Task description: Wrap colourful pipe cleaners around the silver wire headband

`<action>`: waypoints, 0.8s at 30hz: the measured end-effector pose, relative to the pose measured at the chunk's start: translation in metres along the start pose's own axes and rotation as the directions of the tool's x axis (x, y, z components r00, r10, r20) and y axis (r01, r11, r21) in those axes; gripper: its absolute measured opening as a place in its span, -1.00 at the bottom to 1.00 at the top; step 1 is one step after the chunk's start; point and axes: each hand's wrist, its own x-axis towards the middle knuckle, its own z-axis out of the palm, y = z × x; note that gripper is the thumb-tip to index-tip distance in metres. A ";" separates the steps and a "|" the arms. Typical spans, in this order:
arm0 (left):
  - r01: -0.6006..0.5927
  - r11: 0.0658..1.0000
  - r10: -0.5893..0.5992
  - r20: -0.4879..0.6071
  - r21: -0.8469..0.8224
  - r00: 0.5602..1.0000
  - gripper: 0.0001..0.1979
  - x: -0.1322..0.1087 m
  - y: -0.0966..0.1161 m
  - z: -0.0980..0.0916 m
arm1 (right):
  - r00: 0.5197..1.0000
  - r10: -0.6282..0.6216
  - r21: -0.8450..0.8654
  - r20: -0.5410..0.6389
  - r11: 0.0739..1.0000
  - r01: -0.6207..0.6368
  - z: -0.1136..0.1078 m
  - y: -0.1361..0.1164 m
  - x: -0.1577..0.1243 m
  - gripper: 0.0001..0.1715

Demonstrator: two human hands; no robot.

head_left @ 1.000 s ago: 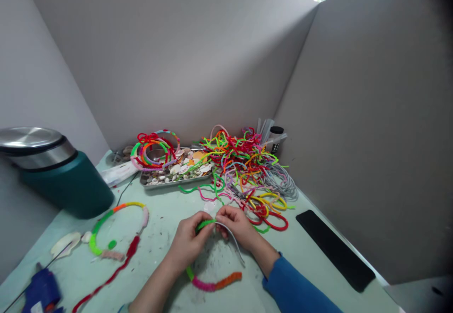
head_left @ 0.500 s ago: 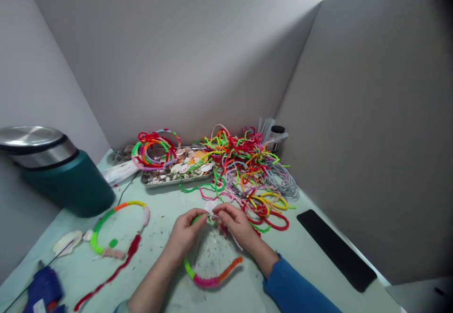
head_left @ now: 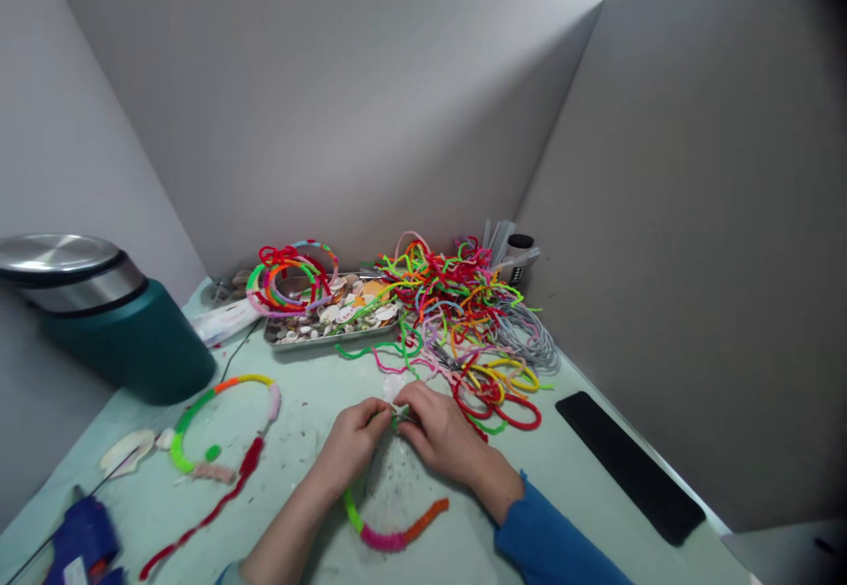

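Note:
A curved wire ring wrapped in coloured pipe cleaner (head_left: 386, 539) hangs below my hands, with green, magenta and orange bands showing. My left hand (head_left: 350, 442) pinches its upper part between thumb and fingers. Close beside it, my right hand (head_left: 437, 431) is closed at the same spot, where a bit of green pipe cleaner and grey wire shows between the fingertips. Most of what the right fingers grip is hidden. A second, partly wrapped ring (head_left: 191, 417) lies to the left, a loose red pipe cleaner tail (head_left: 198, 528) trailing from it.
A metal tray of shells (head_left: 331, 335) stands at the back, finished rings (head_left: 288, 281) on it. Right of it are a heap of pipe cleaners (head_left: 443, 281) and coiled grey wire (head_left: 535, 342). A teal flask (head_left: 132, 338), blue glue gun (head_left: 83, 536) and black strip (head_left: 628, 466) flank the work area.
My right hand has turned over with its knuckles upward, and its fingers have closed in nearer the left fingertips. The hanging orange end has shifted slightly down and left.

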 end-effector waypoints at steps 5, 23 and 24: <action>-0.004 0.999 0.005 0.027 -0.046 1.000 -0.73 0.001 -0.001 0.001 | 0.999 -0.026 -0.229 0.033 0.973 0.032 0.002 -0.009 0.001 -0.81; 0.021 0.999 -0.019 0.058 -0.039 0.998 -0.72 -0.001 0.005 -0.003 | 0.987 0.069 0.215 -0.148 0.976 -0.036 0.010 0.004 0.000 -0.83; 0.017 0.999 -0.015 0.062 -0.027 0.998 -0.72 -0.002 0.007 -0.003 | 0.983 0.104 0.247 -0.154 0.967 -0.063 0.011 0.005 0.001 -0.83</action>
